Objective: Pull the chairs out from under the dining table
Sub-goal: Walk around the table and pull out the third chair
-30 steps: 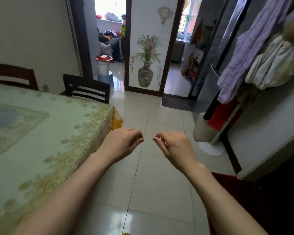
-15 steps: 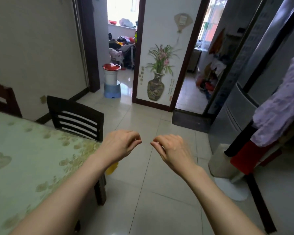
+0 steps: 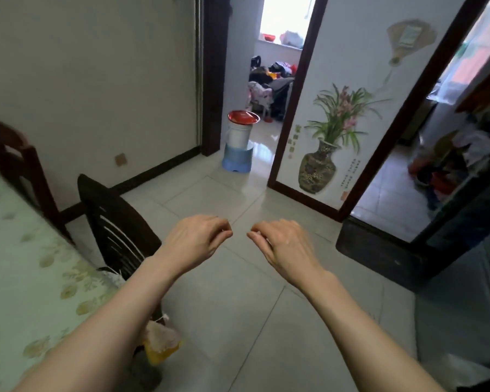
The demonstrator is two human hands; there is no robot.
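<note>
The dining table (image 3: 17, 278), under a pale flowered cloth, fills the lower left. A dark slatted chair (image 3: 116, 224) is tucked in at its near end, only the backrest showing. A second, reddish-brown chair (image 3: 14, 162) stands at the table's far side by the wall. My left hand (image 3: 198, 241) hovers just right of the slatted chair's backrest, apart from it, fingers loosely curled and holding nothing. My right hand (image 3: 283, 244) floats beside it over the floor tiles, curled the same way and holding nothing.
A yellow bag (image 3: 160, 343) hangs at the table corner under my left forearm. A white bucket with a red lid (image 3: 239, 142) stands on a blue stool in the doorway ahead. A dark doormat (image 3: 376, 247) lies at the right. Pale floor tiles stretch ahead.
The view has swung left and moved forward along the table; the slatted chair now sits closer and lower left. Both hands keep their curled pose in front of me.
</note>
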